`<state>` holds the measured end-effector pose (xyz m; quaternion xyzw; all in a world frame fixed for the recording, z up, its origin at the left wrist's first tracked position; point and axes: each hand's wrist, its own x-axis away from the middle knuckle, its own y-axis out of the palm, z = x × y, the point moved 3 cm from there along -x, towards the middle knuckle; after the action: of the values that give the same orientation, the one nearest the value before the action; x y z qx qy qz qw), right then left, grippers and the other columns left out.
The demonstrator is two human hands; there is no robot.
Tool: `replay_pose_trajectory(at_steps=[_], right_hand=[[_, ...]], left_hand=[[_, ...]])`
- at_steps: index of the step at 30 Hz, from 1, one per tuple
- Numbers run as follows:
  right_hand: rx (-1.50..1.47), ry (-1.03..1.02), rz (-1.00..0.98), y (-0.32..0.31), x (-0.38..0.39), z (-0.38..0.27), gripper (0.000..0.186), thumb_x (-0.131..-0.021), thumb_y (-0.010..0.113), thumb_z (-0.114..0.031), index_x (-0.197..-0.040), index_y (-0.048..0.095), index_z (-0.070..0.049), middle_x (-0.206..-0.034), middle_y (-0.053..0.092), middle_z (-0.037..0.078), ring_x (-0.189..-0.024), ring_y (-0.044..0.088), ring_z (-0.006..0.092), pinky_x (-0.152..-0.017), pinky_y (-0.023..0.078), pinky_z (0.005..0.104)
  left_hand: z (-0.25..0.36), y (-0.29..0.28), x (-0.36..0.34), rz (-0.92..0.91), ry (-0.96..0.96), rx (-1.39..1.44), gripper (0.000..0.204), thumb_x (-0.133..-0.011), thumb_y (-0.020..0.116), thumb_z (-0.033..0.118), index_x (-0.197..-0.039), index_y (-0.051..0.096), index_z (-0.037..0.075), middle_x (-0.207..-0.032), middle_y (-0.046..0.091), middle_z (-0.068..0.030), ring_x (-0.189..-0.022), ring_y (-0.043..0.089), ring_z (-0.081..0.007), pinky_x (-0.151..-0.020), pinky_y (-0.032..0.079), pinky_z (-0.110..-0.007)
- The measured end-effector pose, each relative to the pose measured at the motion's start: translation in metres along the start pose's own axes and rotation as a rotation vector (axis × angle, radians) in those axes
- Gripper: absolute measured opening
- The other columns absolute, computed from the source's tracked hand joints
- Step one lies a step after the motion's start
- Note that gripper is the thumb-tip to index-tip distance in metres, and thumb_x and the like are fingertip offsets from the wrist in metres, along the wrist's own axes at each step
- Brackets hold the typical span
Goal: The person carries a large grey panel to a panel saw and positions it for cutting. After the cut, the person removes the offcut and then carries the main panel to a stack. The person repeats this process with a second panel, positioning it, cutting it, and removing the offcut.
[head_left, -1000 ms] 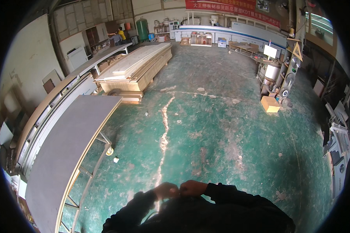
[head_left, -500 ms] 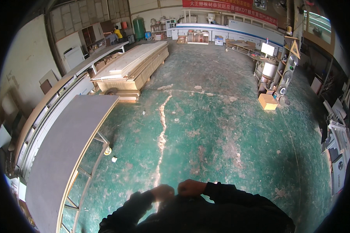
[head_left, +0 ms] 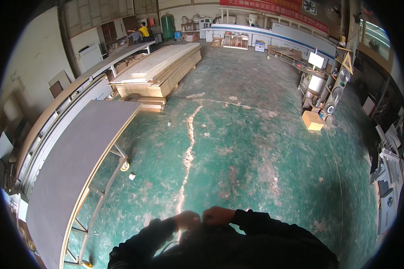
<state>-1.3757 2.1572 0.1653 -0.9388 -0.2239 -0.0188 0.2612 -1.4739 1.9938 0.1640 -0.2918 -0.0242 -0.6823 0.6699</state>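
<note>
Both hands are drawn in close to the front of my dark clothing at the bottom of the picture. My left hand is closed, its fingers curled inward. A small gap away, my right hand is closed too, knuckles up. Whatever either hand might grip is hidden by the fingers and the dark cloth. Dark sleeves cover both forearms. Beneath them lies the green floor, worn and split by a long pale crack.
On the left stands a wheeled table with a grey top. Beyond it are stacked wooden boards. At right, a workstation with a monitor has a wooden box beside it. A person in yellow is far off, near a green tank.
The view has tilted and turned slightly, so the far workshop sits a little further right. My hands keep nearly the same closed pose.
</note>
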Motion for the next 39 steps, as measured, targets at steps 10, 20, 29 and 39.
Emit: replay_pose_trajectory(at_steps=[10, 20, 29, 39], right_hand=[[0.000, 0.013, -0.104, 0.003, -0.011, 0.002, 0.032, -0.089, 0.058, -0.030, -0.102, 0.071, -0.004, -0.097, 0.070, 0.017, -0.090, 0.067, 0.0322, -0.085, 0.051, 0.0413], [0.004, -0.005, -0.111, -0.004, -0.012, -0.014, 0.032, -0.094, 0.059, -0.034, -0.098, 0.068, -0.003, -0.093, 0.068, 0.017, -0.089, 0.066, 0.0315, -0.083, 0.050, 0.0413], [-0.077, -0.062, -0.044, 0.005, -0.014, 0.005, 0.031, -0.092, 0.059, -0.032, -0.096, 0.067, -0.003, -0.089, 0.067, 0.017, -0.084, 0.065, 0.0290, -0.078, 0.050, 0.0383], [-0.056, -0.024, -0.004, 0.005, -0.017, 0.012, 0.032, -0.092, 0.058, -0.032, -0.096, 0.067, -0.002, -0.089, 0.067, 0.018, -0.084, 0.065, 0.0292, -0.079, 0.049, 0.0392]], left_hand=[[-0.009, -0.007, -0.001, -0.009, 0.077, -0.121, 0.024, -0.079, 0.075, 0.027, -0.080, 0.069, 0.004, -0.071, 0.065, -0.0063, -0.067, 0.062, -0.0145, -0.062, 0.048, -0.032], [-0.022, 0.000, -0.003, -0.002, -0.032, -0.081, 0.018, -0.078, 0.069, 0.020, -0.076, 0.063, 0.004, -0.067, 0.060, -0.0047, -0.066, 0.057, -0.0124, -0.061, 0.046, -0.032], [-0.016, -0.003, 0.003, 0.082, -0.051, -0.262, 0.025, -0.078, 0.073, 0.030, -0.085, 0.071, 0.007, -0.078, 0.070, -0.0077, -0.074, 0.067, -0.0198, -0.067, 0.051, -0.034], [0.003, -0.009, -0.010, -0.004, -0.021, -0.577, 0.032, -0.077, 0.066, 0.039, -0.083, 0.072, 0.007, -0.082, 0.070, -0.0156, -0.082, 0.067, -0.0356, -0.073, 0.052, -0.044]])
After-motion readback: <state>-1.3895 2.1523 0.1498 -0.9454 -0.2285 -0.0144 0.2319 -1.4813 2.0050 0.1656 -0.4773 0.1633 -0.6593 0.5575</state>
